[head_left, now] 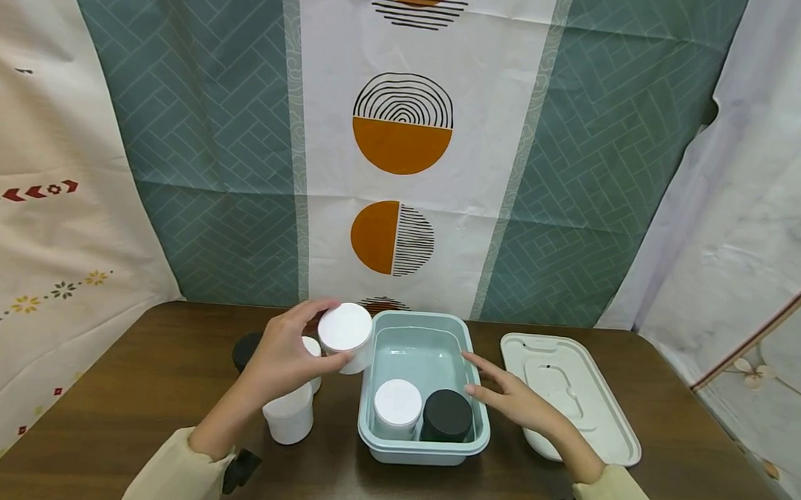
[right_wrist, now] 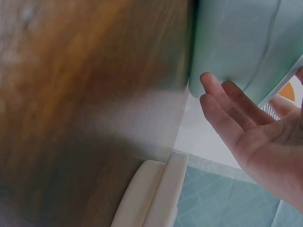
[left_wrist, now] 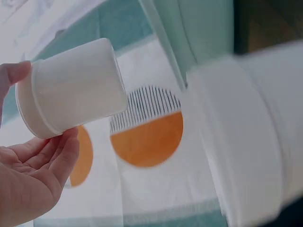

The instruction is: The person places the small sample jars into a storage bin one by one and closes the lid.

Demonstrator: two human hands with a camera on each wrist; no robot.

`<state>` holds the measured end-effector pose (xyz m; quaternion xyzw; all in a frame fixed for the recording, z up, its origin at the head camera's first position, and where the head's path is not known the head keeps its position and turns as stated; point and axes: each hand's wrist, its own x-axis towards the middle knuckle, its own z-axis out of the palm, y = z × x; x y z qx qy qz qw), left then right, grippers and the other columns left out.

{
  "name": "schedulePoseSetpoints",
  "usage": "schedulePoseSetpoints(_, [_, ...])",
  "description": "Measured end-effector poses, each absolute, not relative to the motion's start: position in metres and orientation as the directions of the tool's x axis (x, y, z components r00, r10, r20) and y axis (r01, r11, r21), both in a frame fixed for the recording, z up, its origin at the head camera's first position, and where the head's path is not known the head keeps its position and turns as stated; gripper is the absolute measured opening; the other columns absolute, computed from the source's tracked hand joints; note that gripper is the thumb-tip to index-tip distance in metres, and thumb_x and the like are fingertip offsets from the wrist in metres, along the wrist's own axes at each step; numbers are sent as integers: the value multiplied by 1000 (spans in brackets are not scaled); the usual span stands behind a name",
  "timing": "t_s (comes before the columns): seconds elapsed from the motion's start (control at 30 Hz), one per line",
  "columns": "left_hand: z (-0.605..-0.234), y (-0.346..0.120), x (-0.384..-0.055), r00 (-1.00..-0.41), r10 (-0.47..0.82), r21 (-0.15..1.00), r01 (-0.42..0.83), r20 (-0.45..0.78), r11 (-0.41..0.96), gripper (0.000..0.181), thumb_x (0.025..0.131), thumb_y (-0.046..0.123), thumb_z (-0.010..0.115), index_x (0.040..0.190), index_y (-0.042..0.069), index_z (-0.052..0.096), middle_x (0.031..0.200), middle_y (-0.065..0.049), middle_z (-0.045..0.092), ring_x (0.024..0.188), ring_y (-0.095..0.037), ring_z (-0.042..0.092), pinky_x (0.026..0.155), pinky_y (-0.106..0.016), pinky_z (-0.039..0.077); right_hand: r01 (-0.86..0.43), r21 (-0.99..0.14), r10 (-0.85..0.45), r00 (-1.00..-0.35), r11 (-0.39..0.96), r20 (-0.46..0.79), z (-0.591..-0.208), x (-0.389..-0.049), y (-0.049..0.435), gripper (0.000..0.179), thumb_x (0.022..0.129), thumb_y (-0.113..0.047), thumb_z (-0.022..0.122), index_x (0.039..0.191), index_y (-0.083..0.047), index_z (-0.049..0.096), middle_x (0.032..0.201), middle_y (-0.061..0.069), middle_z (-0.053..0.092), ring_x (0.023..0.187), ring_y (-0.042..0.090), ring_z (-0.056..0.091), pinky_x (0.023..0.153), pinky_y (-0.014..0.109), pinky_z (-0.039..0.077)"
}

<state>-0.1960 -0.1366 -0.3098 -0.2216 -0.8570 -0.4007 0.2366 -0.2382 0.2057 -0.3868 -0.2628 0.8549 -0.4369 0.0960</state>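
Observation:
My left hand (head_left: 291, 347) grips a white lidded jar (head_left: 345, 330) by its lid, thumb and fingers on opposite sides; in the left wrist view the jar (left_wrist: 78, 87) is clear of the table. It hangs beside the left rim of a pale green plastic bin (head_left: 419, 320). Inside the bin, at its near end, stand a white-lidded jar (head_left: 396, 408) and a black-lidded jar (head_left: 447, 416). My right hand (head_left: 518, 397) lies at the bin's right rim with fingers extended; in the right wrist view those fingers (right_wrist: 222, 111) are at the bin's outer wall (right_wrist: 232, 47).
Left of the bin, partly behind my left hand, are a white jar (head_left: 289, 417), another white jar (head_left: 313, 347) and a black-topped one (head_left: 245, 350). A whitish lid (head_left: 569, 391) lies flat at the right on the wooden table (head_left: 180, 375). A patterned curtain (head_left: 403, 183) hangs behind.

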Motion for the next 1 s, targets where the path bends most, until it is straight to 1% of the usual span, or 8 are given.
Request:
schedulePoseSetpoints(0.1, [-312, -122, -201, -793, 214, 582, 573, 570, 577, 60, 63, 14, 82, 116, 0, 57, 107, -9, 62, 87, -18, 58, 70, -30, 51, -371, -795, -536, -842, 480, 69, -387, -238, 206, 58, 93, -27, 51, 144, -10, 27, 143, 19, 30, 121, 39, 40, 90, 53, 39])
schedulePoseSetpoints(0.2, [-315, -107, -206, -807, 226, 597, 564, 546, 570, 63, 63, 16, 83, 119, 2, 57, 110, -8, 61, 92, -19, 58, 74, -32, 50, -368, -798, -535, -842, 478, 67, -388, -238, 206, 58, 93, -27, 51, 144, -10, 27, 144, 19, 30, 121, 39, 39, 91, 53, 39])
schedulePoseSetpoints(0.27, [-318, -97, -210, -819, 234, 618, 554, 524, 558, 64, 63, 16, 83, 119, 2, 57, 111, -8, 61, 92, -20, 58, 74, -32, 50, -366, -799, -536, -842, 478, 66, -388, -237, 207, 58, 93, -27, 51, 144, -10, 27, 144, 19, 30, 121, 39, 40, 91, 53, 39])
schedulePoseSetpoints(0.43, [-327, -77, -221, -841, 264, 681, 539, 473, 495, 62, 64, 15, 82, 119, 2, 56, 115, -9, 60, 95, -21, 58, 80, -33, 51, -363, -802, -537, -841, 475, 63, -387, -237, 206, 58, 93, -27, 51, 143, -9, 27, 143, 19, 30, 121, 39, 41, 90, 52, 40])
schedulePoseSetpoints(0.53, [-331, -69, -225, -842, 282, 699, 539, 460, 471, 61, 66, 15, 81, 120, 1, 56, 117, -9, 58, 99, -22, 58, 81, -33, 50, -369, -801, -545, -836, 470, 66, -387, -237, 205, 58, 93, -26, 51, 143, -9, 27, 143, 20, 30, 120, 39, 41, 90, 52, 41])
schedulePoseSetpoints(0.73, [-338, -57, -234, -846, 310, 714, 533, 434, 453, 60, 68, 16, 80, 120, -1, 55, 117, -11, 58, 98, -23, 58, 80, -33, 51, -376, -799, -552, -831, 469, 67, -387, -237, 206, 58, 93, -25, 51, 143, -9, 28, 142, 22, 31, 120, 40, 41, 89, 52, 42])
schedulePoseSetpoints(1.0, [-353, -42, -243, -860, 395, 742, 489, 323, 458, 63, 71, 20, 77, 124, -3, 51, 122, -14, 56, 102, -22, 57, 83, -33, 50, -374, -805, -556, -828, 461, 66, -387, -237, 207, 57, 93, -25, 51, 143, -9, 27, 141, 21, 33, 119, 38, 42, 88, 50, 42])
